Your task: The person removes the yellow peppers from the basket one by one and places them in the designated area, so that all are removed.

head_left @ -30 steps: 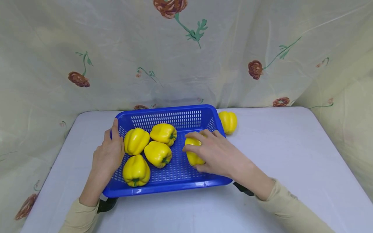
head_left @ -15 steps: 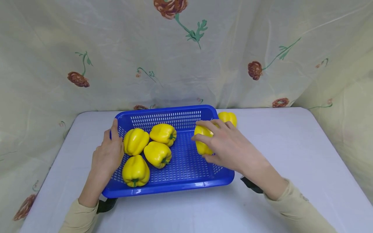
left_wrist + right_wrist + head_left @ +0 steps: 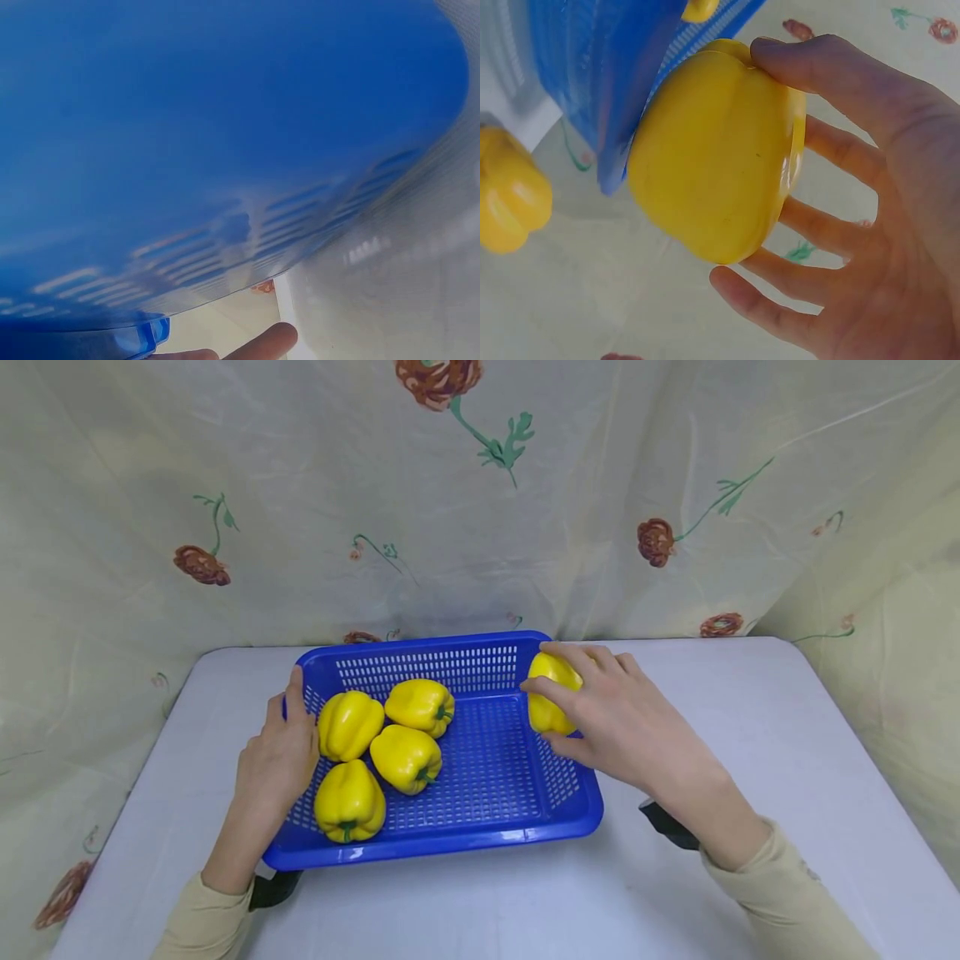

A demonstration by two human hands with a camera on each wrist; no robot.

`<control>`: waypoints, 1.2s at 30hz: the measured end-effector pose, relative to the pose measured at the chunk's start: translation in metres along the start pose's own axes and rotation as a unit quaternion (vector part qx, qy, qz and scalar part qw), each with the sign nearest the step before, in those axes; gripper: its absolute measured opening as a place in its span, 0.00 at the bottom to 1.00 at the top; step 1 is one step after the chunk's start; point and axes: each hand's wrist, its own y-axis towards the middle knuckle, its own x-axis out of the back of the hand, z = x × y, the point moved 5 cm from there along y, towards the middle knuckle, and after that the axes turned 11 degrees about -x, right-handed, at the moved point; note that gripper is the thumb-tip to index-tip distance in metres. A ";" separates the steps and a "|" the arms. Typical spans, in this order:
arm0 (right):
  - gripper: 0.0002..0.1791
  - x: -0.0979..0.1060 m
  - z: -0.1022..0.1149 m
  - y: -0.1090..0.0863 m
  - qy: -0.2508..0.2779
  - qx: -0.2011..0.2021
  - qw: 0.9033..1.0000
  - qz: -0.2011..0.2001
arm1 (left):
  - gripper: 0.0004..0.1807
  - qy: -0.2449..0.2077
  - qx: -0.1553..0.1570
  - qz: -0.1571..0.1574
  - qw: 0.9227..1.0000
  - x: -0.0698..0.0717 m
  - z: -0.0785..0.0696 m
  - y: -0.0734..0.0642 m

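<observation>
My right hand point(image 3: 622, 718) grips a yellow bell pepper point(image 3: 550, 702) over the right end of a blue slotted plastic basket point(image 3: 465, 839). In the right wrist view that pepper point(image 3: 712, 150) is raised beside the basket's wall, with my thumb and fingers around it. My left hand point(image 3: 277, 764) holds the basket's left rim; the left wrist view is mostly filled by the basket's outer wall point(image 3: 225, 97), with fingertips at the bottom. Several more yellow peppers point(image 3: 405, 758) lie together in the basket's left half.
Another yellow pepper point(image 3: 510, 191) sits outside the basket in the right wrist view; the right hand hides it in the head view. The white-covered table point(image 3: 720, 693) extends around the basket. A flowered curtain point(image 3: 300, 527) hangs behind its far edge.
The right hand has carried its pepper from inside the basket up and to the right, over the right rim. It now covers the pepper outside. The left hand and basket have stayed put.
</observation>
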 end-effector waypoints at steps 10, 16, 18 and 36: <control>0.31 0.002 -0.024 -0.001 -0.005 -0.036 0.999 -0.012 | 0.41 -0.003 0.000 0.002 1.000 -0.001 0.000 -0.001; 0.33 0.002 -0.043 -0.001 -0.004 -0.052 0.999 -0.014 | 0.42 0.001 -0.001 0.000 1.000 -0.001 0.000 -0.001; 0.33 0.001 -0.049 -0.002 -0.006 -0.060 0.998 -0.014 | 0.42 0.001 -0.003 -0.001 1.000 -0.001 0.000 -0.001; 0.38 -0.014 -0.100 -0.004 -0.018 -0.090 0.996 -0.017 | 0.42 0.003 -0.007 -0.003 1.000 0.000 0.000 0.001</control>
